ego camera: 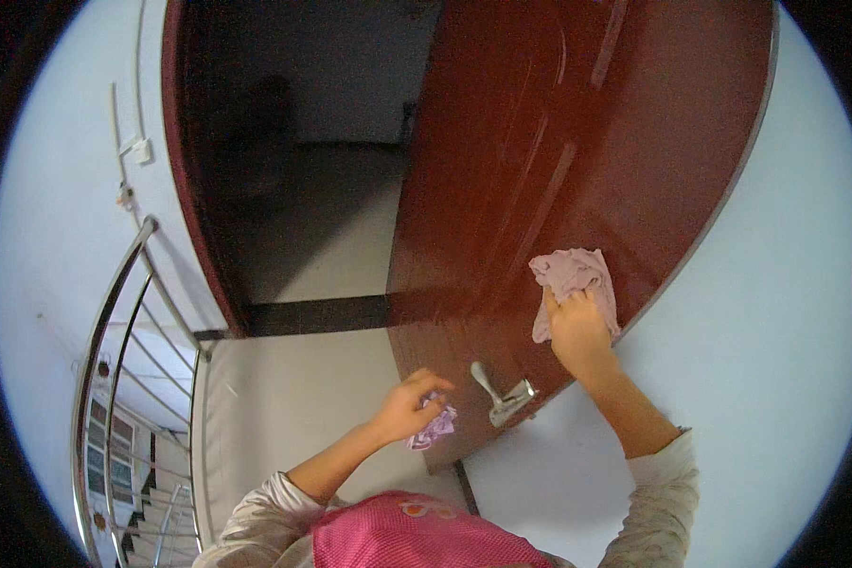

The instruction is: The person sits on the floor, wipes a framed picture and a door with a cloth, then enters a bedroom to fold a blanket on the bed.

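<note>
My right hand (581, 332) presses a spread pink cloth (575, 268) flat against the reddish-brown door (483, 234), above its handle and near the edge. A crumpled lilac cloth (433, 428) is bunched in my left hand (412, 405), which hangs low in front of the door, left of the handle. Between my two hands is the metal lever door handle (495, 394); neither hand touches it. Pale streaks run along the door panel above the pink cloth.
On the left, a stainless steel railing (113, 348) borders a stairwell with steps (160, 529). A dark doorway with a reddish frame (184, 177) opens beside the door, over a dark threshold strip (319, 315). A pale wall (738, 341) stands at the right.
</note>
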Demonstrator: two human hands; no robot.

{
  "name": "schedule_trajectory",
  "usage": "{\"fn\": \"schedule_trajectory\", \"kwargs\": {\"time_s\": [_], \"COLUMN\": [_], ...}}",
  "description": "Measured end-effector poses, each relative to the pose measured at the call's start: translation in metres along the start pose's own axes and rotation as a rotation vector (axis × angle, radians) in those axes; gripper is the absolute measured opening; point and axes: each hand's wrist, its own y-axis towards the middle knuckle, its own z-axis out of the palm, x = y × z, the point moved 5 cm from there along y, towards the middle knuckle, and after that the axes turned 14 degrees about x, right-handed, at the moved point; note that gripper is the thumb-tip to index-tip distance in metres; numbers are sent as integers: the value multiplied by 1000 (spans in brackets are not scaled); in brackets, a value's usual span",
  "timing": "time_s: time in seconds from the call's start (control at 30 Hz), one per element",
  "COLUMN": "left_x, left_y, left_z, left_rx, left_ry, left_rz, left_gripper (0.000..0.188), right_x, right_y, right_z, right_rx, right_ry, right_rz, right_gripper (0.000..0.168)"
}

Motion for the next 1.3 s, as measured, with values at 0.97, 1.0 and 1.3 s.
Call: {"fn": "schedule_trajectory", "kwargs": {"time_s": [0.97,1.0,1.3], "left_x": [231,239,275], "left_y": [-23,-20,69], "left_z": [-216,-221,-275], "left_rx": [-22,-50,99], "left_ry": [-252,-236,-280], "left_rz": [-217,-192,-252], "left_gripper": [21,19,26], "right_x": [-39,-41,-24], "right_y": [254,259,370], "right_z": [14,19,90], "right_rx": [-85,-86,64], "right_ry": [-490,-476,-121], "right_rz": [481,483,474], "right_gripper": [68,68,69]}}
